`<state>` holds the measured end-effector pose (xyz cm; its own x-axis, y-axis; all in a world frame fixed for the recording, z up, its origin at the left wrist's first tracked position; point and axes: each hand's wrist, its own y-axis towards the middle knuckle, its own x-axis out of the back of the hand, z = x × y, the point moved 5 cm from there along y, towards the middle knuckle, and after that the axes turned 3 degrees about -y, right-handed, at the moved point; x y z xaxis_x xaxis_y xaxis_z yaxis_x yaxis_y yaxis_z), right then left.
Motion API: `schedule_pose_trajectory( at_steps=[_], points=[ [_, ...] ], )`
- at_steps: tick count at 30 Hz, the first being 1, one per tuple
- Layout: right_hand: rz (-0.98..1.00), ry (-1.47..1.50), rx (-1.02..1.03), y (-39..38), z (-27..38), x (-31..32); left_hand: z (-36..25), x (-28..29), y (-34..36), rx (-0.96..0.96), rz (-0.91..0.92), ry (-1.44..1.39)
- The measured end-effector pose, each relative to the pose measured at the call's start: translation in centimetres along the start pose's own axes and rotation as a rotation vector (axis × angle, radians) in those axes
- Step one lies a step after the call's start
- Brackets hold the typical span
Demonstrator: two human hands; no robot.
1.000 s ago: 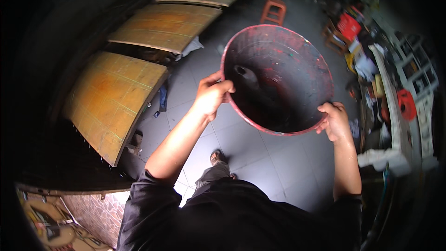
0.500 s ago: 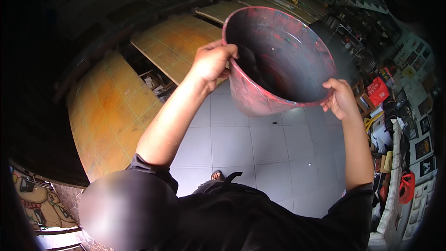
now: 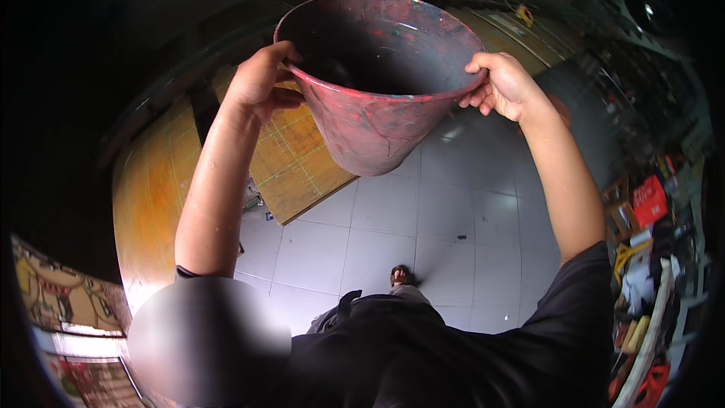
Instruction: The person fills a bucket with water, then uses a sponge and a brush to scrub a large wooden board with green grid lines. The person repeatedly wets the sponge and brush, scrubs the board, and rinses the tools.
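Note:
A large paint-stained bucket (image 3: 377,125), reddish outside and dark grey within, hangs in the air in front of me. My left hand (image 3: 260,79) grips its rim on the left, thumb over the edge and fingers beneath. On the right side of the rim, my right hand (image 3: 504,85) pinches the edge between thumb and fingers. The bucket is slightly tilted, so its opening faces partly towards me. The inside looks dark, and I cannot make out whether anything lies at the bottom.
Yellow-stained boards (image 3: 155,189) with grid lines stand at the left, another board (image 3: 302,159) behind the bucket. Grey floor tiles (image 3: 385,211) lie below. Along the right are a red bag (image 3: 649,200) and piled goods. A yellow tool (image 3: 525,15) sits at the far back.
The bucket has moved left with both hands still on its rim, and it stands more level. The view of the room has turned, and a foot shows farther right.

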<state>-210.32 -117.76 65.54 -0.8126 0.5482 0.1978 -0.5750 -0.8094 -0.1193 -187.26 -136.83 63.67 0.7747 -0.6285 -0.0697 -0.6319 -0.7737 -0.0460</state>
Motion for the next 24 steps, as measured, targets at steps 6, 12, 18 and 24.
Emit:
schedule_pose_trajectory(
  at_steps=[6, 12, 18, 24],
  points=[
    [0.251, -0.134, 0.019, 7.2, 1.1, 1.0, 0.2, -0.6, 2.3, 0.015, -0.209, -0.011],
    [0.421, -0.451, 0.021, 9.4, 1.7, 2.1, 1.1, 0.1, 1.9, 0.022, -0.356, 0.085],
    [0.154, -0.864, 0.739, 12.5, 10.0, 1.1, 2.3, -0.1, 1.8, -0.406, -0.475, 0.0],
    [0.982, -1.326, 0.403, 18.5, 5.3, -11.8, 2.6, -0.8, 2.8, -0.605, -0.494, -0.007]
  ],
)
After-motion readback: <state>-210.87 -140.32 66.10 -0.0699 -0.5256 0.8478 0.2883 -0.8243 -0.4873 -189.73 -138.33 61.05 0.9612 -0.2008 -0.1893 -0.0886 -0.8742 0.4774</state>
